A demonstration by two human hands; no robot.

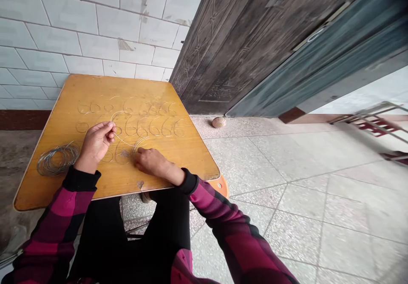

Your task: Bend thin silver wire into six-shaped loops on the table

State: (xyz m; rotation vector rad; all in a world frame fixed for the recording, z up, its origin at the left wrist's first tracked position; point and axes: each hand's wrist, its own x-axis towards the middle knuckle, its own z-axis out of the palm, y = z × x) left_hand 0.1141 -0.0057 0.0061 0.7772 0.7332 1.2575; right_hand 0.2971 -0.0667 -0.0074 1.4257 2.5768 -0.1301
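A yellow wooden tabletop [137, 92] lies before me, with rows of small 6-shaped curls of thin wire [153, 126] on it. My left hand [95, 146] is pinched shut on a length of thin silvery wire [123, 139] that arcs across the board. My right hand [151, 163] rests on the board, its fingertips closed on the other end of that wire, near a curl. A loose coil of grey wire [58, 160] lies just left of my left wrist, not touching it.
A dark carved door [242, 41] stands open beyond the table's right side, next to a white tiled wall [95, 29]. A small round stone [219, 122] sits on the speckled tile floor. An orange stool edge [221, 186] shows below the table. A metal rack [372, 122] stands far right.
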